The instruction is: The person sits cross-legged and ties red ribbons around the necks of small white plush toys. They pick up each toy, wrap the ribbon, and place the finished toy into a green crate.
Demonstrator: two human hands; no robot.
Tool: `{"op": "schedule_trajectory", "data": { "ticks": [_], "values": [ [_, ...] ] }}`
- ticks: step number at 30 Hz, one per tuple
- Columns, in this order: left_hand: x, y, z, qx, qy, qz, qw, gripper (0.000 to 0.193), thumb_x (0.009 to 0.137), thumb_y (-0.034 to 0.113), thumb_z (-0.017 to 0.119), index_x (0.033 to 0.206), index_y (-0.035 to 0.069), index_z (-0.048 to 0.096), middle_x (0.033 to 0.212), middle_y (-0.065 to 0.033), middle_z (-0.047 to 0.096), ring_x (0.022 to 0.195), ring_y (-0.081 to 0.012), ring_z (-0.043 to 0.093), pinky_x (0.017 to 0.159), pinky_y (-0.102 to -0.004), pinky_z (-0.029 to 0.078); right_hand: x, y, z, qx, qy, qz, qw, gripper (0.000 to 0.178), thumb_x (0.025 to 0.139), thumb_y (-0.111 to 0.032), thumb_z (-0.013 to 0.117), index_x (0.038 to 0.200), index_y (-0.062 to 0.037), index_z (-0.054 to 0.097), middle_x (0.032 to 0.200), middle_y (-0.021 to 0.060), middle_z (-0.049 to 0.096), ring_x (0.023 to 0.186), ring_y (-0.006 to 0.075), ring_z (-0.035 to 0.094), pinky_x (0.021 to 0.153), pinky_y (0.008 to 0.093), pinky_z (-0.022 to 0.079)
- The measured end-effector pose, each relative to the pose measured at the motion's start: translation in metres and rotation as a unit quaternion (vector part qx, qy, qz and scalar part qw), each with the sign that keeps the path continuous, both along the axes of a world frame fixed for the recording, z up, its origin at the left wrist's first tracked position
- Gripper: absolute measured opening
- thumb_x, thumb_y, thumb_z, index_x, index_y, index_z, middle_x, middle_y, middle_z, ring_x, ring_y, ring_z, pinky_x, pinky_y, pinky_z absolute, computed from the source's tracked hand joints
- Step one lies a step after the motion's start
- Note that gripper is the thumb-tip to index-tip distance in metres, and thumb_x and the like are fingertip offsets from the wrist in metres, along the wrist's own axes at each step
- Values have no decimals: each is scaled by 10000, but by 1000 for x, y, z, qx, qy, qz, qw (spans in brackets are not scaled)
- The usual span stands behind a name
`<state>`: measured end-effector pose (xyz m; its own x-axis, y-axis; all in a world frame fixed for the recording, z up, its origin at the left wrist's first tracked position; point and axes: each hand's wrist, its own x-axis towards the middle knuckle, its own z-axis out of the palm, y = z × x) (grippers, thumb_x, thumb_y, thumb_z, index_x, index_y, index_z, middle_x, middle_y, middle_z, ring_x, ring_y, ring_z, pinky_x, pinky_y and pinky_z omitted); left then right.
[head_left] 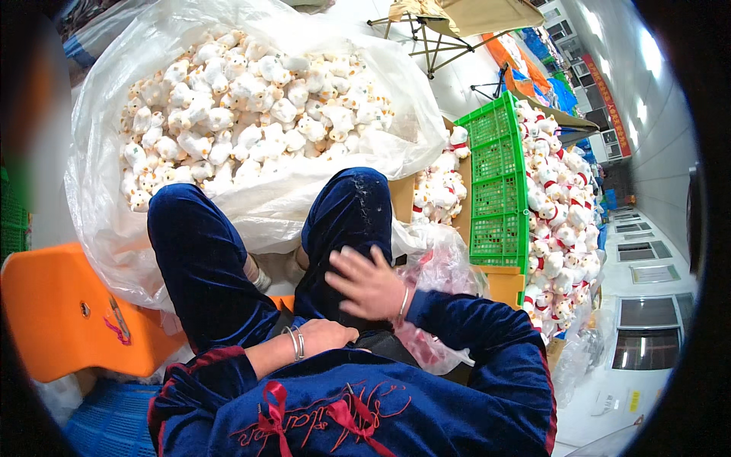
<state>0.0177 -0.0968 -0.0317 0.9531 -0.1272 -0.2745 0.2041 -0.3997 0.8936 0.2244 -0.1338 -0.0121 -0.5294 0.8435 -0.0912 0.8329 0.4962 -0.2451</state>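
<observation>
My right hand (367,285) is over my right thigh, palm down with its fingers spread, slightly smeared by motion. It holds nothing. In my lap, my left hand (327,335) rests with its fingers curled inward; whatever they may hold is hidden. Both hands are near my dark blue velvet trousers (335,221), which carry pale lint on the right knee. Beyond my knees, a large clear plastic bag (411,84) lies open around a heap of small white plush toys (259,99) with orange-tan bits.
An orange plastic stool (46,305) at left bears small thread snips (119,320) and a pink string. To the right stand a green plastic crate (499,183) and a big pile of white plush toys with red scarves (563,221). Crumpled clear plastic (438,266) lies beside my right leg.
</observation>
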Motion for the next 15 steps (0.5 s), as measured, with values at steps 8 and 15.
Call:
{"op": "schedule_trajectory", "data": {
  "ticks": [8,15],
  "values": [
    [7,6,4,-35,31,1,999,321,920,404,577,1063,123,630,881,-197,703,880,-406,689,742,-496,513,72,193,46,-219,-127,-175,952,413,964,-304,538,1321,-107,608,1464,207,480,1413,352,404,1094,648,311],
    [4,5,-8,-40,1,60,997,561,979,651,457,942,119,630,782,-194,676,804,-422,677,699,-500,513,10,68,59,69,42,-132,988,751,778,-401,762,1428,-106,529,1581,215,353,1496,415,283,1144,704,164]
  ]
}}
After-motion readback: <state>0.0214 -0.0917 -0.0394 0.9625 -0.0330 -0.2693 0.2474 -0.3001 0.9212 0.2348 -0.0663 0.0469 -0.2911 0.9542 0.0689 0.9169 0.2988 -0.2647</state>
